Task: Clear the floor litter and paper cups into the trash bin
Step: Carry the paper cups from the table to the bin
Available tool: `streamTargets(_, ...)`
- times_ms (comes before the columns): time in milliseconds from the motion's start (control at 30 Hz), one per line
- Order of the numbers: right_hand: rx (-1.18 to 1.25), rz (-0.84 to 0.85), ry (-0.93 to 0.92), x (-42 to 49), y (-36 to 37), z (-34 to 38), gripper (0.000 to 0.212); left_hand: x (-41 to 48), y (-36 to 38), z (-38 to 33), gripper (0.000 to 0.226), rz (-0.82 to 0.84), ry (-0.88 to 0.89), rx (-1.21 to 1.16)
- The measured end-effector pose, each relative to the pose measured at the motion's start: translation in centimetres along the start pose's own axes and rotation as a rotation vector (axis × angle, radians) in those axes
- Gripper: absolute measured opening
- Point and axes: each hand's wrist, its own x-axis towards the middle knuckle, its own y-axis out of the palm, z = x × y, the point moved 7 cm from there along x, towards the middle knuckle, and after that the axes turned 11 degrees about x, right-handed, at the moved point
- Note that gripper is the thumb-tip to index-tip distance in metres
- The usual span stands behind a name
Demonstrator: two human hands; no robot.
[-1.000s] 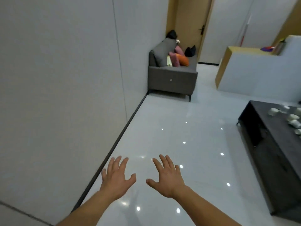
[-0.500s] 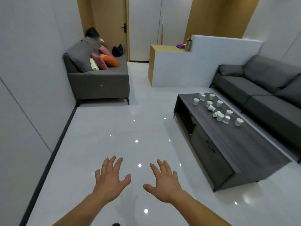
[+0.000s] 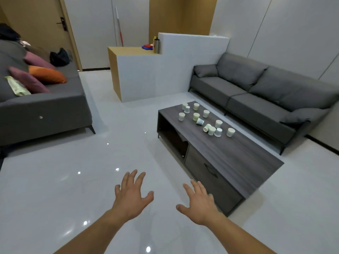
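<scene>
Evidently nothing has been picked up yet: the left hand (image 3: 131, 195) and the right hand (image 3: 200, 204) hang side by side above the glossy floor (image 3: 73, 180), palms down. Each grip is spread wide and holds nothing (a ready posture, I would judge, not a reach at anything in particular). The right hand shows just in front of the near end of the dark wooden coffee table (image 3: 238, 153).

The paper cups (image 3: 218, 123) sit in a loose cluster at the far end of its tabletop, well apart from both hands. Most are upright, while two or three lie tipped on their sides, which suggests they are empty and light. No litter shows on the stretch of floor in view, and no trash bin either. The cups therefore look like the first target. The person would need to move closer along the table, which stands beside the long grey sofa (image 3: 256, 92), before either hand could take one.
</scene>
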Motion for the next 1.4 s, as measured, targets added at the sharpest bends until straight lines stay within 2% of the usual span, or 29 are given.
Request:
streamTargets(200,0.066,-0.015,0.095,10.4,-4.0,-4.8,0.088,13.4,0.6,-5.5,0.075,0.042,0.127,0.019)
streamTargets(533,0.113,-0.015,0.166,26.6,-13.5,-12.7,0.088,33.4,0.8,-13.6,0.074,0.087,0.177,0.054)
streamTargets(633,0.125,0.011,0.199,31.0,-14.6,-14.3,0.089,38.3,2.2,-15.0,0.076,0.133,0.231,0.065)
streamTargets(833,0.176,-0.031,0.305,42.5,-18.1,-17.9,0.090,52.4,4.5,-17.7,0.078,0.143,0.326,0.080)
streamTargets(967,0.179,-0.049,0.386,47.1,-20.7,-19.9,0.089,59.8,4.5,-20.3,0.082,0.154,0.394,0.086)
streamTargets(1200,0.283,-0.065,0.497,54.3,-24.0,-24.3,0.090,69.8,4.9,-25.3,0.086,0.203,0.510,0.134)
streamTargets(1400,0.337,-0.045,0.512,62.5,-26.4,-30.7,0.094,76.8,8.3,-30.1,0.086,0.278,0.527,0.159)
